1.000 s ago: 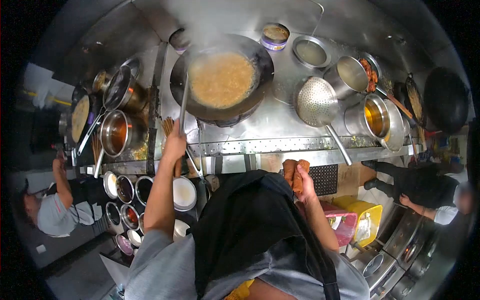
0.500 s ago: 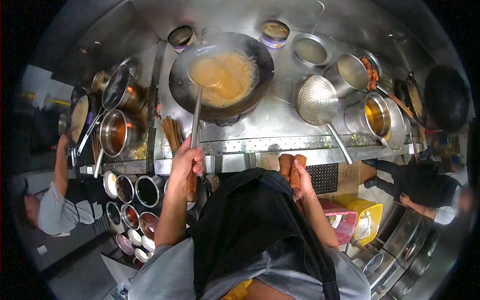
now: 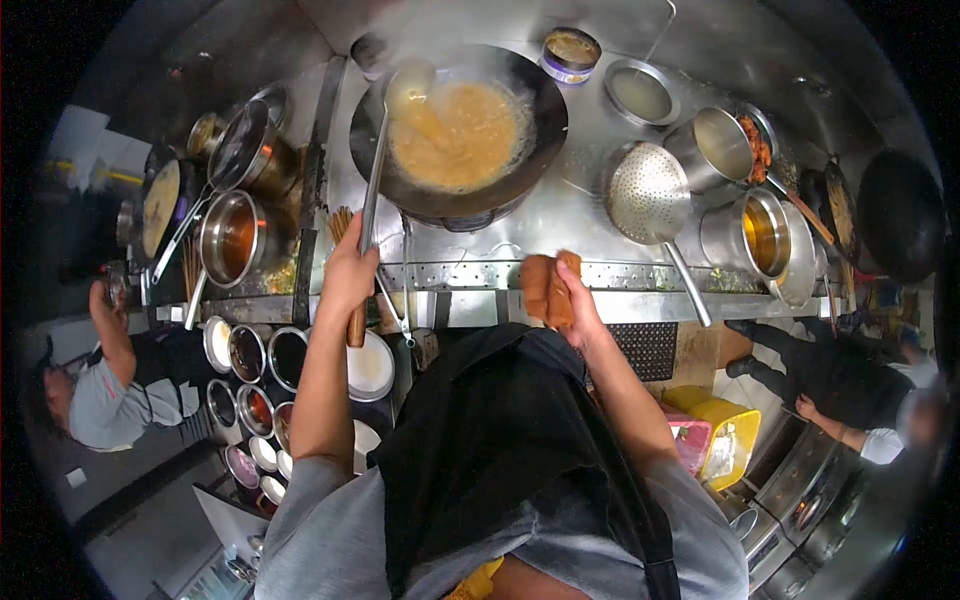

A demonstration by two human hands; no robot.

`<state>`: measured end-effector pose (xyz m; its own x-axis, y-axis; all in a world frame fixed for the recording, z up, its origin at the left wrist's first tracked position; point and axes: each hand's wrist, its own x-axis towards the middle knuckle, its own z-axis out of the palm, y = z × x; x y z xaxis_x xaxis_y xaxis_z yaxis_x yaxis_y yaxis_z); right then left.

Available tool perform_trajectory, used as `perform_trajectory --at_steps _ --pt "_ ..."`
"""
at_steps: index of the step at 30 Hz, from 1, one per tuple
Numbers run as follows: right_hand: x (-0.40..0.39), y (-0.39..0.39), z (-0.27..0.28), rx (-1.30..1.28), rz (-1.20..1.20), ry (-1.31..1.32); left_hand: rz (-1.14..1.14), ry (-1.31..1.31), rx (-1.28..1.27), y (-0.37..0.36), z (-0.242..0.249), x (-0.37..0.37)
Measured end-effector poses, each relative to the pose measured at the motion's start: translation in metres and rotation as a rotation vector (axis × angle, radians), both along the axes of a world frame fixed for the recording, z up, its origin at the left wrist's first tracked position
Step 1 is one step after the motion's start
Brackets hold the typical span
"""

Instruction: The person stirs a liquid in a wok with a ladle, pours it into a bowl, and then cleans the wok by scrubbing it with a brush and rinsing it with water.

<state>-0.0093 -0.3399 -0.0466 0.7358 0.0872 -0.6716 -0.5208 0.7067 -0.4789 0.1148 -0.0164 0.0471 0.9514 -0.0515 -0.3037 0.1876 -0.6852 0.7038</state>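
Note:
My left hand is wrapped round the wooden-ended handle of a long ladle. The ladle's bowl is raised over the left side of the wok, and tan liquid runs from it back down. The black wok sits on the burner and holds bubbling, steaming tan sauce. A folded brown cloth is gripped in my right hand, in front of the stove's edge and apart from the wok.
A perforated strainer lies right of the wok, beside metal pots. A bundle of thin sticks stands near my left hand. Sauce containers are lower left. Yellow bin at lower right. One person works on each side.
My left hand has moved up and left, lifting the ladle's bowl out of the sauce so that liquid pours from it. My right hand has shifted left and forward with the cloth.

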Motion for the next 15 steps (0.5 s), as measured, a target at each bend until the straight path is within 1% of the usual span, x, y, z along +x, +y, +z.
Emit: perform_trajectory --at_steps 1,2,3,4,5,6,7,8,9,10,11,13,14,15 --pt "0.013 0.006 -0.006 -0.014 0.045 -0.034 0.003 0.0 0.0 0.008 -0.024 0.007" --pt "0.025 0.012 -0.01 -0.028 0.09 -0.069 -0.093 -0.211 0.191 0.02 -0.057 0.015" --pt "0.039 0.018 -0.007 -0.027 0.093 -0.069 -0.19 -0.422 0.383 0.027 -0.078 0.018" --pt "0.051 0.024 -0.002 -0.071 0.162 -0.025 -0.189 -0.422 0.384 0.026 -0.082 0.015" --pt "0.064 0.03 0.001 -0.115 0.229 0.019 -0.132 -0.272 0.27 0.024 -0.088 0.01" --pt "0.077 0.04 0.0 -0.115 0.226 0.018 -0.076 -0.121 0.156 0.018 -0.089 0.003" --pt "0.09 0.051 -0.002 -0.165 0.192 0.071 0.009 0.08 -0.068 -0.001 -0.061 -0.01" --pt "0.101 0.061 -0.005 -0.215 0.159 0.123 0.061 0.198 -0.248 -0.01 -0.051 -0.02" --pt "0.112 0.067 -0.009 -0.215 0.158 0.123 0.141 0.38 -0.505 -0.018 -0.039 -0.028" --pt "0.122 0.072 -0.015 -0.157 0.159 0.119 0.222 0.56 -0.761 -0.021 -0.032 -0.032" --pt "0.129 0.077 -0.022 -0.099 0.162 0.116 0.223 0.56 -0.761 -0.019 -0.035 -0.031" --pt "0.139 0.086 -0.03 -0.063 0.122 0.13 0.486 0.871 -1.434 -0.015 -0.039 -0.028" --pt "0.142 0.088 -0.034 -0.028 0.083 0.141 0.486 0.871 -1.436 -0.014 -0.04 -0.029" --pt "0.144 0.088 -0.043 -0.03 0.085 0.14 0.431 0.839 -1.364 -0.018 -0.032 -0.031"
